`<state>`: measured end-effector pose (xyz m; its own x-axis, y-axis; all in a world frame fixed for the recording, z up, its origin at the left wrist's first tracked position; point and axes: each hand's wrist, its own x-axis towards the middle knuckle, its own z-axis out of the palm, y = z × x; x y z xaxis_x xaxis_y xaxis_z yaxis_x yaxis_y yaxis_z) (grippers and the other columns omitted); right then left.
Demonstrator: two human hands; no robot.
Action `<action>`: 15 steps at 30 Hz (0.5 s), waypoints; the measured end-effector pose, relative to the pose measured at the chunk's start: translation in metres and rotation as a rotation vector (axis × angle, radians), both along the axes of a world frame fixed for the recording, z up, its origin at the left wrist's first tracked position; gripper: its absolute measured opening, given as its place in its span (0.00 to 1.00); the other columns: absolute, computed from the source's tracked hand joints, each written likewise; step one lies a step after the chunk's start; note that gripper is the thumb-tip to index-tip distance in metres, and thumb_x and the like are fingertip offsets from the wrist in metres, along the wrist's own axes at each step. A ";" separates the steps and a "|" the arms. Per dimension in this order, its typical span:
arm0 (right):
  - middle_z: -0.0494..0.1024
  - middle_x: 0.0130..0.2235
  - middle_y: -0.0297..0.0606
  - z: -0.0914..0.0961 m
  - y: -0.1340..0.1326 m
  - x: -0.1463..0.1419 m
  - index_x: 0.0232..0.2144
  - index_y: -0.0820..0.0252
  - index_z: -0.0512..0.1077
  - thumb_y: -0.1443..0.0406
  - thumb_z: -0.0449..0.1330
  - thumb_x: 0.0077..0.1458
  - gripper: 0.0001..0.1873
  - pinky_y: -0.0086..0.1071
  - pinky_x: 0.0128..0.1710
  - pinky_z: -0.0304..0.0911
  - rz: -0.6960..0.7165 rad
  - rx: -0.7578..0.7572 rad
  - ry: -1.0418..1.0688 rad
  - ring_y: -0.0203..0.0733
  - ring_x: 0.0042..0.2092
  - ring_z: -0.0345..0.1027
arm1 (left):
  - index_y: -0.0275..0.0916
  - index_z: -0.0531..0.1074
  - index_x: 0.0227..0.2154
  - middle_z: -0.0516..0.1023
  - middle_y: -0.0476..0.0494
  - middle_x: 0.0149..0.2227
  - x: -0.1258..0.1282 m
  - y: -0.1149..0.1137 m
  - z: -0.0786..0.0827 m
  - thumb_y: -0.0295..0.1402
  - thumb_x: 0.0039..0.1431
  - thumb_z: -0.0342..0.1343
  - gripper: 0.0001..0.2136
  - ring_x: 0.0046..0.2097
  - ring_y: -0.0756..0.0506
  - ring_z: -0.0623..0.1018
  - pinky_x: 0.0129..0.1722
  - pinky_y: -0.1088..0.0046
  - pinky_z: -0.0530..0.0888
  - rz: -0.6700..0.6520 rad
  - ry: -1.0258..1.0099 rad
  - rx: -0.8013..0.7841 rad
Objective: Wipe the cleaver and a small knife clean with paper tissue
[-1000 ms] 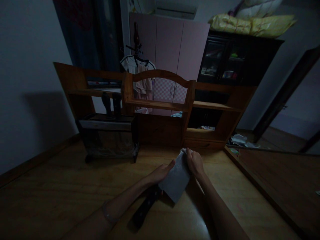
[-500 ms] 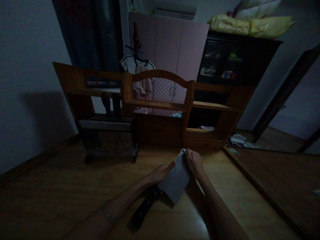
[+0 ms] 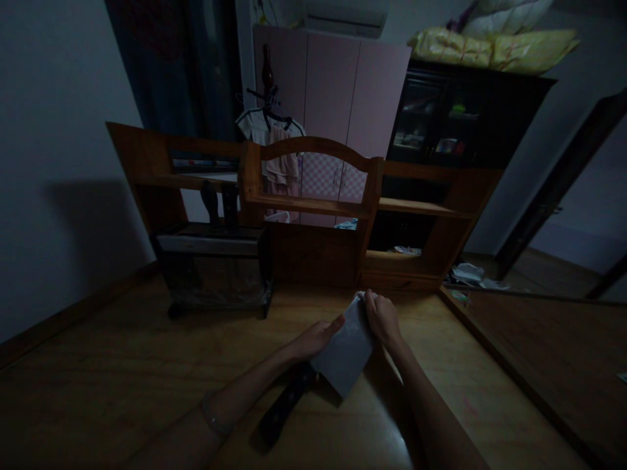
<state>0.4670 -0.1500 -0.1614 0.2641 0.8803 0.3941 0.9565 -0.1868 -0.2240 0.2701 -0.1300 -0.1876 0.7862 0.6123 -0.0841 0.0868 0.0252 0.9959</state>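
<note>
A cleaver with a wide pale blade (image 3: 345, 352) and a dark handle (image 3: 284, 408) lies on the wooden table (image 3: 122, 385), handle toward me. My left hand (image 3: 313, 341) grips the blade's left edge near the handle, thumb stretched along it and fingers hidden beneath. My right hand (image 3: 383, 318) curls over the blade's far corner. Its fingers are pressed on a small white wad (image 3: 360, 297), perhaps cloth or tissue. The room is dim and fine detail is lost.
A dark knife rack (image 3: 213, 264) with two handles sticking up stands at the back left. Behind it runs a wooden shelf unit (image 3: 313, 205). The table's right edge (image 3: 490, 352) drops to a lower wooden surface. Papers (image 3: 470, 274) lie at the far right.
</note>
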 end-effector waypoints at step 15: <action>0.80 0.35 0.44 0.005 -0.010 -0.015 0.43 0.62 0.74 0.60 0.32 0.67 0.30 0.31 0.38 0.61 0.058 0.066 0.047 0.43 0.38 0.73 | 0.33 0.74 0.40 0.76 0.40 0.31 0.002 0.006 -0.008 0.62 0.54 0.40 0.35 0.30 0.45 0.74 0.31 0.72 0.68 0.028 -0.028 -0.072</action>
<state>0.4523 -0.1596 -0.1567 0.2329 0.8670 0.4405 0.9535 -0.1145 -0.2787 0.2724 -0.1243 -0.1956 0.7713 0.6275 -0.1066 0.0570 0.0986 0.9935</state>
